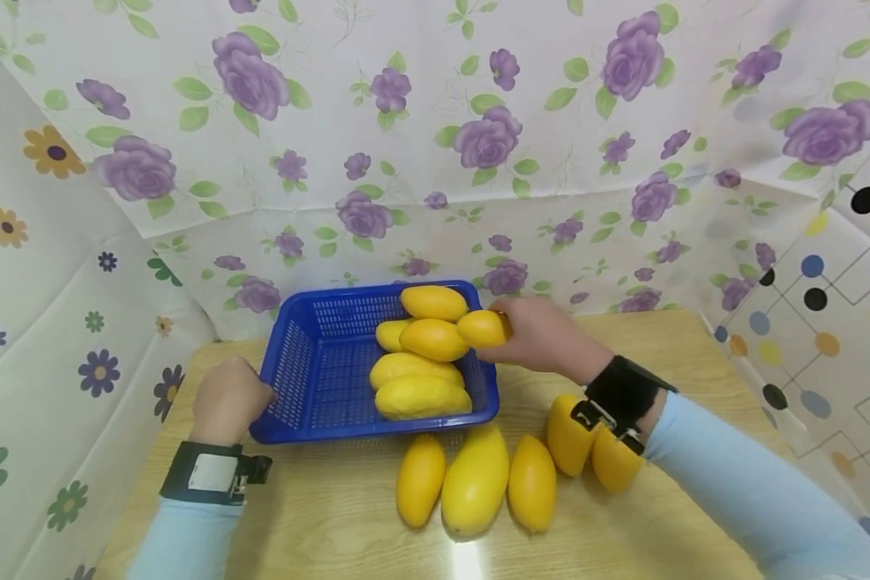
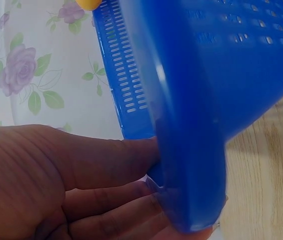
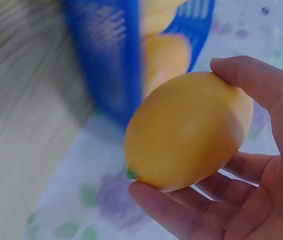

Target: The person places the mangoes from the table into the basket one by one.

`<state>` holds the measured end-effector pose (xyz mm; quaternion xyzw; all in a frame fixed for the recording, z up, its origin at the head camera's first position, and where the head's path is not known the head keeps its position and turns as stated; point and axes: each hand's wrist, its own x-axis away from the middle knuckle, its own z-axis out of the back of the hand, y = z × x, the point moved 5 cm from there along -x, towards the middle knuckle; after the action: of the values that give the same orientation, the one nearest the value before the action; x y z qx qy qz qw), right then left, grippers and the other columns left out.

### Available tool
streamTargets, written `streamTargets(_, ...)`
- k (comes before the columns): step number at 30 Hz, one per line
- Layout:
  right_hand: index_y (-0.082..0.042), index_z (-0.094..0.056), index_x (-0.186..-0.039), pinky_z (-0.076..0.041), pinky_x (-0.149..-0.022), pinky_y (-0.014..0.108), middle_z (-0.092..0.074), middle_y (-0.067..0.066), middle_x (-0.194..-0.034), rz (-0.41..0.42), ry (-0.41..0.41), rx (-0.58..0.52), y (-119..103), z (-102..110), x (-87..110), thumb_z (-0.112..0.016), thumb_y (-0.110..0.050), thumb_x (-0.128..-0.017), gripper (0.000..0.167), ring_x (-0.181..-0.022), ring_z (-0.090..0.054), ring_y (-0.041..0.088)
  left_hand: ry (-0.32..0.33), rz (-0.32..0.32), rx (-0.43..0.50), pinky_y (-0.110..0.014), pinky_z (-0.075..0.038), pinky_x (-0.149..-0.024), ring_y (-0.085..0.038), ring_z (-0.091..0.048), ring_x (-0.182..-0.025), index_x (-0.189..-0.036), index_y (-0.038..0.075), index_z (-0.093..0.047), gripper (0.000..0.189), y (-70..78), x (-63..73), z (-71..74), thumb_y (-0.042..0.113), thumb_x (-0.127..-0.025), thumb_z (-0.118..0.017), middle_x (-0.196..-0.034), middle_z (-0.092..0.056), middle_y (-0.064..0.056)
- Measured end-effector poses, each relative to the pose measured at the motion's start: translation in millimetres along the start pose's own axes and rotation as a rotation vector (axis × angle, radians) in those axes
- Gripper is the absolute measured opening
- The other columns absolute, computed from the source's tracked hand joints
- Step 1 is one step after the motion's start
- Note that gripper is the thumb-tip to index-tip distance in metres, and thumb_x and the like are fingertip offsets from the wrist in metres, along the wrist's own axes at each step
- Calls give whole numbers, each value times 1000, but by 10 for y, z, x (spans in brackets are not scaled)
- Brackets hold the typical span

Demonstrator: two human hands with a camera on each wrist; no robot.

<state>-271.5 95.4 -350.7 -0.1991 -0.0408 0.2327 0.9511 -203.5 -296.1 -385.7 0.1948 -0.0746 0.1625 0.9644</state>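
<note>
Mango (image 1: 482,329), one, clamped in right hand (image 1: 535,332), at right rim of blue basket (image 1: 337,387). Left hand (image 1: 228,396) pinching basket's left rim. Loose mangoes (image 1: 476,483), five, near right on table (image 1: 319,515). Step, apparently: loading. Next move likely calls for lowering mango inside, then easing right grip.

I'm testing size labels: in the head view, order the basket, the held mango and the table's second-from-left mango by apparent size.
Largest: basket
Then: second-from-left mango
Smallest as visible: held mango, partly covered by the right hand.
</note>
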Motion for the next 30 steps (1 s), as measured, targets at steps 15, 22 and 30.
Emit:
streamTargets(15, -15, -58, -99, -43, -52, 25, -58, -5, -69, 63, -66, -42, -617, -440, -265, -71, -51, -73, 46, -59, -53, 11, 1, 8, 2, -29, -44, -42, -24, -60, -56, -71, -2, -63, 18, 6, 7, -15, 14, -79, -66, -67, -64, -16)
streamTargets(22, -11, -61, -112, -46, -60, 23, -64, -3, -83, 21, -52, -33, -504, -545, -262, -72, -53, -73, 58, -66, -56, 11, 4, -11, -2, -32, -45, -43, -26, -61, -57, -73, -4, -64, 19, 15, 8, 5, 14, -77, -67, -68, -65, -19)
streamTargets(30, -13, -63, -111, -44, -59, 24, -63, -2, -83, 47, -41, -50, -467, -549, -261, -72, -52, -74, 54, -66, -54, 11, 24, -32, -12, -33, -45, -44, -25, -60, -56, -70, -4, -63, 18, -1, -10, 0, 13, -75, -67, -67, -64, -18)
